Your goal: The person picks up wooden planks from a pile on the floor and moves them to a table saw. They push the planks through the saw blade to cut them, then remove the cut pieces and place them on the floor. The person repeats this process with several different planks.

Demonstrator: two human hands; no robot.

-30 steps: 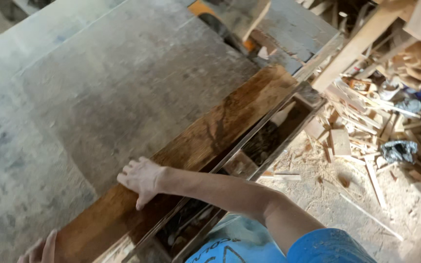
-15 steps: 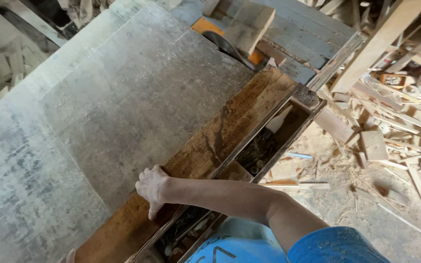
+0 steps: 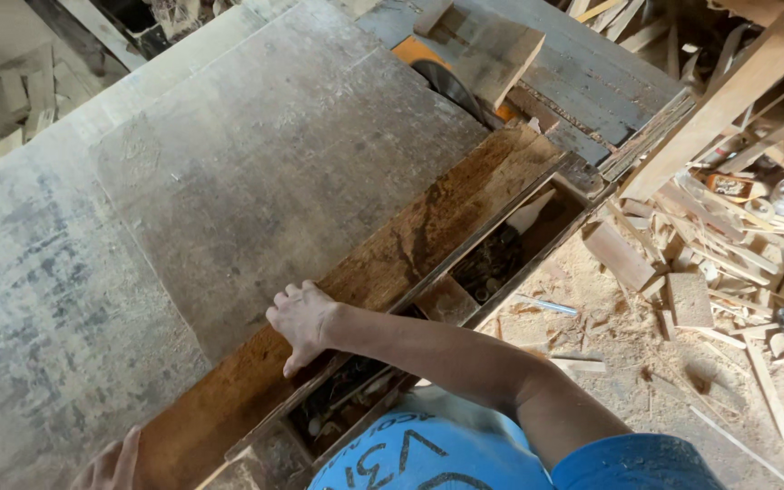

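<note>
The long brown plank (image 3: 383, 272) lies flat on the grey saw table (image 3: 256, 172), along its right edge. Its far end sits just beside the round saw blade (image 3: 454, 86). Your right hand (image 3: 301, 319) presses down flat on the plank, with the fingers a little apart and not wrapped around it. Your left hand (image 3: 112, 465) shows only a bit at the bottom edge, near the plank's close end; its fingers look spread. Wood scraps (image 3: 728, 245) and sawdust (image 3: 628, 345) cover the floor on your right.
</note>
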